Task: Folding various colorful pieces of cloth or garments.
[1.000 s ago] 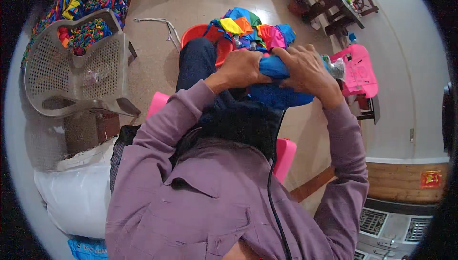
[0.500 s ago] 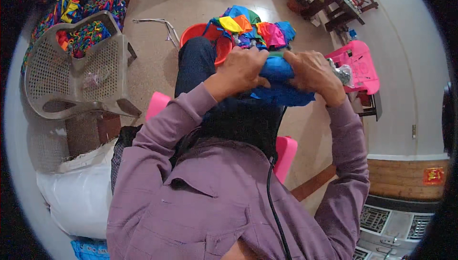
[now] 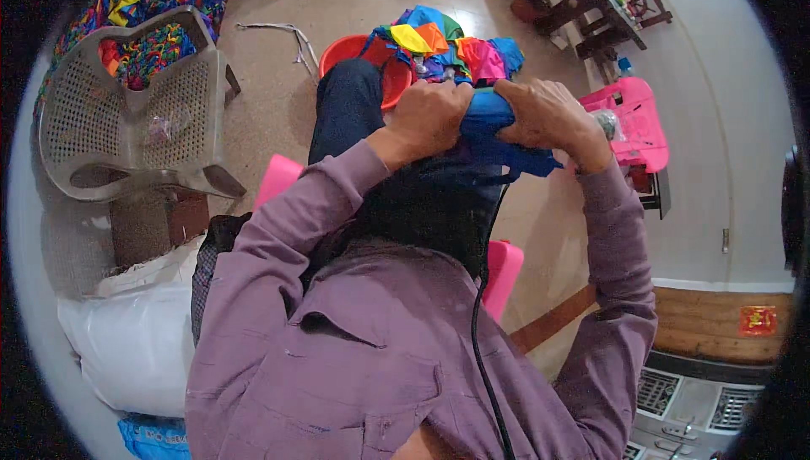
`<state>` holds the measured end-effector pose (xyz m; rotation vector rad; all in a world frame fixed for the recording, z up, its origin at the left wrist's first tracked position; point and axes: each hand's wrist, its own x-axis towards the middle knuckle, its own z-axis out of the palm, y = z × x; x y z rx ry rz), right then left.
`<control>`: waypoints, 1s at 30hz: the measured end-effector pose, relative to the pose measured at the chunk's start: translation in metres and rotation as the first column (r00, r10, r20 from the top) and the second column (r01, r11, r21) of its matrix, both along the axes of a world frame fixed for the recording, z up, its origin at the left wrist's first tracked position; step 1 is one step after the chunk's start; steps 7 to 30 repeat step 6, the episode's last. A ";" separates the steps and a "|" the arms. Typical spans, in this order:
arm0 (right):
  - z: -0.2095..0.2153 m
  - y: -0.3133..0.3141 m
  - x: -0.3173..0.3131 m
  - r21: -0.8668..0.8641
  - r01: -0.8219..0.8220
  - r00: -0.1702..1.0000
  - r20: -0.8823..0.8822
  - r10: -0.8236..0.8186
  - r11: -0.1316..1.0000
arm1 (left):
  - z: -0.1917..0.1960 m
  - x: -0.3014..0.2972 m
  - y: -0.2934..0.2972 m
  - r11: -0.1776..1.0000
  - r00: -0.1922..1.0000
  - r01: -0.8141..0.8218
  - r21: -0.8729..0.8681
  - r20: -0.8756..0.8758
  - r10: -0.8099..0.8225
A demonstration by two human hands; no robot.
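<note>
A piece of blue cloth (image 3: pixel 488 118) is stretched over my lap between both hands, with a strip of green at its far edge. My left hand (image 3: pixel 429 116) grips its left side, fingers curled in. On the right side my right hand (image 3: pixel 550 116) pinches the cloth between thumb and fingers, and a loose blue flap hangs below that hand. Just beyond lies a heap of multicoloured cloth (image 3: pixel 456 45) in yellow, orange, pink, green and blue. Part of this heap rests over a red basin (image 3: pixel 337 53). Whether it joins the blue cloth is hidden by my hands.
A grey plastic chair (image 3: pixel 80 118) at the left has bundles of colourful cloth (image 3: pixel 156 55) behind it. To the right stands a pink stool (image 3: pixel 645 127) with a clear plastic bag (image 3: pixel 609 125). A white sack (image 3: pixel 135 346) lies at the near left, and a white cord (image 3: pixel 287 28) on the floor.
The blue cloth has bunched up and its hanging part is narrower. Both hands have moved slightly away from me, still gripping it. The coloured heap has stayed put.
</note>
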<state>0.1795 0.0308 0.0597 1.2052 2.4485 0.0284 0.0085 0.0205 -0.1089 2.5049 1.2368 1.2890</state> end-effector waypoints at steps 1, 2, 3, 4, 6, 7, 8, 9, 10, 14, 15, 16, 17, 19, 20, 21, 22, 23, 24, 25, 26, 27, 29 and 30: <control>0.000 0.000 0.001 0.035 -0.023 1.000 0.008 0.023 0.999 | 0.002 -0.001 0.000 0.998 1.000 0.004 -0.058 0.021 -0.003; 0.001 -0.001 0.003 0.070 -0.046 0.999 0.016 0.045 0.997 | 0.004 -0.002 -0.001 0.993 0.999 0.010 -0.114 0.042 -0.005; 0.001 -0.002 0.005 0.070 -0.044 0.999 0.017 0.043 0.997 | 0.006 -0.002 -0.001 0.985 0.998 0.017 -0.170 0.063 -0.007; 0.002 -0.003 0.006 0.160 -0.101 0.993 -0.036 0.108 0.982 | 0.005 -0.003 -0.001 0.985 0.998 0.018 -0.169 0.063 -0.007; 0.005 -0.006 0.011 0.345 -0.193 0.961 -0.121 0.247 0.919 | 0.004 -0.004 0.004 0.913 0.999 -0.041 -0.405 0.001 0.046; 0.005 -0.006 0.011 0.345 -0.193 0.961 -0.121 0.247 0.919 | 0.004 -0.004 0.004 0.913 0.999 -0.041 -0.405 0.001 0.046; 0.005 -0.006 0.011 0.345 -0.193 0.961 -0.121 0.247 0.919 | 0.004 -0.004 0.004 0.913 0.999 -0.041 -0.405 0.001 0.046; 0.005 -0.006 0.011 0.345 -0.193 0.961 -0.121 0.247 0.919 | 0.004 -0.004 0.004 0.913 0.999 -0.041 -0.405 0.001 0.046; 0.005 -0.006 0.011 0.345 -0.193 0.961 -0.121 0.247 0.919 | 0.004 -0.004 0.004 0.913 0.999 -0.041 -0.405 0.001 0.046; 0.005 -0.006 0.011 0.345 -0.193 0.961 -0.121 0.247 0.919 | 0.004 -0.004 0.004 0.913 0.999 -0.041 -0.405 0.001 0.046; 0.005 -0.006 0.011 0.345 -0.193 0.961 -0.121 0.247 0.919 | 0.004 -0.004 0.004 0.913 0.999 -0.041 -0.405 0.001 0.046; 0.005 -0.006 0.011 0.345 -0.193 0.961 -0.121 0.247 0.919 | 0.004 -0.004 0.004 0.913 0.999 -0.041 -0.405 0.001 0.046; 0.005 -0.006 0.011 0.345 -0.193 0.961 -0.121 0.247 0.919 | 0.004 -0.004 0.004 0.913 0.999 -0.041 -0.405 0.001 0.046; 0.005 -0.006 0.011 0.345 -0.193 0.961 -0.121 0.247 0.919 | 0.004 -0.004 0.004 0.913 0.999 -0.041 -0.405 0.001 0.046; 0.005 -0.006 0.011 0.345 -0.193 0.961 -0.121 0.247 0.919 | 0.004 -0.004 0.004 0.913 0.999 -0.041 -0.405 0.001 0.046; 0.005 -0.006 0.011 0.345 -0.193 0.961 -0.121 0.247 0.919 | 0.004 -0.004 0.004 0.913 0.999 -0.041 -0.405 0.001 0.046; 0.005 -0.006 0.011 0.345 -0.193 0.961 -0.121 0.247 0.919 | 0.004 -0.004 0.004 0.913 0.999 -0.041 -0.405 0.001 0.046; 0.005 -0.006 0.011 0.345 -0.193 0.961 -0.121 0.247 0.919 | 0.004 -0.004 0.004 0.913 0.999 -0.041 -0.405 0.001 0.046; 0.005 -0.006 0.011 0.345 -0.193 0.961 -0.121 0.247 0.919 | 0.004 -0.004 0.004 0.913 0.999 -0.041 -0.405 0.001 0.046; 0.005 -0.006 0.011 0.345 -0.193 0.961 -0.121 0.247 0.919 | 0.004 -0.004 0.004 0.913 0.999 -0.041 -0.405 0.001 0.046; 0.005 -0.006 0.011 0.345 -0.193 0.961 -0.121 0.247 0.919 | 0.004 -0.004 0.004 0.913 0.999 -0.041 -0.405 0.001 0.046; 0.005 -0.006 0.011 0.345 -0.193 0.961 -0.121 0.247 0.919 | 0.004 -0.004 0.004 0.913 0.999 -0.041 -0.405 0.001 0.046; 0.005 -0.006 0.011 0.345 -0.193 0.961 -0.121 0.247 0.919 | 0.004 -0.004 0.004 0.913 0.999 -0.041 -0.405 0.001 0.046; 0.005 -0.006 0.011 0.345 -0.193 0.961 -0.121 0.247 0.919 | 0.004 -0.004 0.004 0.913 0.999 -0.041 -0.405 0.001 0.046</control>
